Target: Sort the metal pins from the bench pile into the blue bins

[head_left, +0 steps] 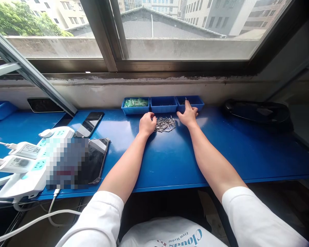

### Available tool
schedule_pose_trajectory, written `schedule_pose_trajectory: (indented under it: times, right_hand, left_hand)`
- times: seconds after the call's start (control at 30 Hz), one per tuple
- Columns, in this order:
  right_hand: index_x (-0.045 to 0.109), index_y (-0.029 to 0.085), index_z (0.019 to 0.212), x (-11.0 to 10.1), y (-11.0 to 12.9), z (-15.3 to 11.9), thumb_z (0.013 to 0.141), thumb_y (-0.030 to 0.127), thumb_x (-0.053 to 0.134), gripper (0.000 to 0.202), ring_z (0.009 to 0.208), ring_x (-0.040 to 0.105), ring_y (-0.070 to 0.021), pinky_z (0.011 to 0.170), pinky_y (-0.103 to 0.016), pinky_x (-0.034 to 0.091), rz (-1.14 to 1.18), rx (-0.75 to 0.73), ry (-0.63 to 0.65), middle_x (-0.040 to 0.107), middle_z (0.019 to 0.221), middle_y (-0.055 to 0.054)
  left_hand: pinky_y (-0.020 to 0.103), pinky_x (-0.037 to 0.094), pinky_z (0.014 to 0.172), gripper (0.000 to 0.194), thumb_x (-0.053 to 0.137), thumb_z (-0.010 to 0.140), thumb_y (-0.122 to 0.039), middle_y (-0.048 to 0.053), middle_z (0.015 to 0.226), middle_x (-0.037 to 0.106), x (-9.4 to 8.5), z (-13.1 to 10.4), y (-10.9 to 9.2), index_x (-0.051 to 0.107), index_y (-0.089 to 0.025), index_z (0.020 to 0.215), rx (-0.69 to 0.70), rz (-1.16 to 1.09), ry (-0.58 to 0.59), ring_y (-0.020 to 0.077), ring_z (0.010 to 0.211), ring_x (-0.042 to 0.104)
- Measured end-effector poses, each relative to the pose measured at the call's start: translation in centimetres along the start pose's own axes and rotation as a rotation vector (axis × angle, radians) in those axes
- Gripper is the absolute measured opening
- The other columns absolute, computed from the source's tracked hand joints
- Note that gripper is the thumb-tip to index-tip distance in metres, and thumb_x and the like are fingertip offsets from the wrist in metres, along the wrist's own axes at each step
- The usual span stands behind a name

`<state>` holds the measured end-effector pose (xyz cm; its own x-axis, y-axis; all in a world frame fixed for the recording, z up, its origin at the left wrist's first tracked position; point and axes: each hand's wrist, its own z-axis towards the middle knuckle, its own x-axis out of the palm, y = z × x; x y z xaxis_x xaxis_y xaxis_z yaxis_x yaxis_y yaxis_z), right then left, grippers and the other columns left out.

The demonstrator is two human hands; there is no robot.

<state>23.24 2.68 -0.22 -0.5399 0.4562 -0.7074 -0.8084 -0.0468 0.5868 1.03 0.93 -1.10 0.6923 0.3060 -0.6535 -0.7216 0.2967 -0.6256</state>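
A pile of small silvery metal pins (166,124) lies on the blue table. My left hand (147,123) rests at the pile's left edge, its fingers curled together; what they hold, if anything, is hidden. Over the front of the right blue bin (201,104) is my right hand (187,114), its index finger reaching into the bin and a small shiny piece at the fingertip. The thumb is spread to the side. Beside it stand the middle blue bin (163,108), with a few dark bits inside, and the left blue bin (136,110), filled with green packets.
On the left are a white power strip (38,168) with plugs and cables, a phone (90,124) and a tablet-like device (99,161). A dark case (257,112) lies at the right. Behind the bins run a wall and window; the table's front edge is near my forearms.
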Motion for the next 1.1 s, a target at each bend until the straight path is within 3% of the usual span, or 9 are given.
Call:
schedule_pose_trajectory:
  times: [0.1, 0.2, 0.3, 0.43, 0.63, 0.8, 1.1]
  right_hand:
    - [0.034, 0.027, 0.140, 0.2, -0.2, -0.1, 0.067, 0.035, 0.062, 0.078, 0.114, 0.036, -0.0362, 0.090, -0.061, 0.035, -0.031, -0.005, 0.038, 0.022, 0.153, -0.010]
    - [0.043, 0.022, 0.133, 0.3, 0.2, -0.4, 0.070, 0.031, 0.059, 0.066, 0.118, 0.035, -0.0359, 0.092, -0.058, 0.036, -0.032, -0.034, -0.041, 0.028, 0.148, -0.014]
    - [0.060, 0.017, 0.109, 0.3, 1.1, -0.9, 0.076, 0.026, 0.051, 0.035, 0.112, 0.044, -0.0305, 0.095, -0.049, 0.039, 0.008, -0.142, -0.108, 0.053, 0.121, -0.015]
    - [0.063, 0.019, 0.082, 0.6, 2.0, -1.7, 0.075, 0.027, 0.053, 0.014, 0.085, 0.054, -0.0240, 0.084, -0.041, 0.045, 0.020, -0.220, 0.056, 0.061, 0.081, -0.007]
    - [0.066, 0.018, 0.090, 1.5, 2.9, -2.8, 0.075, 0.037, 0.059, 0.025, 0.090, 0.056, -0.0244, 0.083, -0.038, 0.046, -0.033, -0.221, 0.192, 0.062, 0.090, -0.008]
    - [0.068, 0.018, 0.092, 1.5, 3.4, -3.2, 0.078, 0.031, 0.056, 0.022, 0.090, 0.058, -0.0222, 0.082, -0.035, 0.047, -0.038, -0.285, 0.241, 0.063, 0.094, -0.008]
    - [0.073, 0.021, 0.083, 2.1, 3.2, -3.0, 0.080, 0.022, 0.056, 0.017, 0.081, 0.061, -0.0188, 0.078, -0.032, 0.049, 0.098, -0.383, 0.242, 0.068, 0.086, -0.005]
  left_hand:
    - [0.035, 0.048, 0.085, 0.022, 0.048, 0.083, -0.025, 0.009, 0.100, 0.068, 0.0, 0.0, 0.0, 0.063, -0.017, 0.098, 0.007, 0.019, 0.026, 0.0220, 0.092, 0.062]
    - [0.035, 0.048, 0.086, 0.023, 0.047, 0.083, -0.024, 0.009, 0.101, 0.068, 0.0, 0.0, -0.2, 0.065, -0.017, 0.097, 0.029, 0.049, 0.052, 0.0223, 0.095, 0.062]
    - [0.035, 0.047, 0.088, 0.024, 0.047, 0.083, -0.024, 0.009, 0.101, 0.069, 0.0, 0.1, -0.4, 0.066, -0.017, 0.096, 0.047, 0.074, 0.070, 0.0230, 0.097, 0.062]
    - [0.033, 0.047, 0.088, 0.027, 0.045, 0.085, -0.028, 0.007, 0.101, 0.069, -0.1, 0.1, -0.6, 0.067, -0.019, 0.097, 0.056, 0.057, 0.080, 0.0213, 0.097, 0.062]
    - [0.034, 0.046, 0.088, 0.031, 0.052, 0.082, -0.040, 0.007, 0.102, 0.068, -0.5, -0.3, -1.3, 0.068, -0.019, 0.101, 0.116, 0.120, 0.101, 0.0232, 0.098, 0.060]
    - [0.037, 0.044, 0.091, 0.027, 0.057, 0.079, -0.036, 0.006, 0.102, 0.067, -0.7, -0.6, -1.7, 0.069, -0.021, 0.097, 0.188, 0.163, 0.158, 0.0242, 0.099, 0.059]
    - [0.036, 0.045, 0.090, 0.021, 0.056, 0.081, -0.033, 0.005, 0.099, 0.067, -0.4, -0.5, -1.3, 0.071, -0.022, 0.090, 0.205, 0.101, 0.150, 0.0232, 0.098, 0.059]
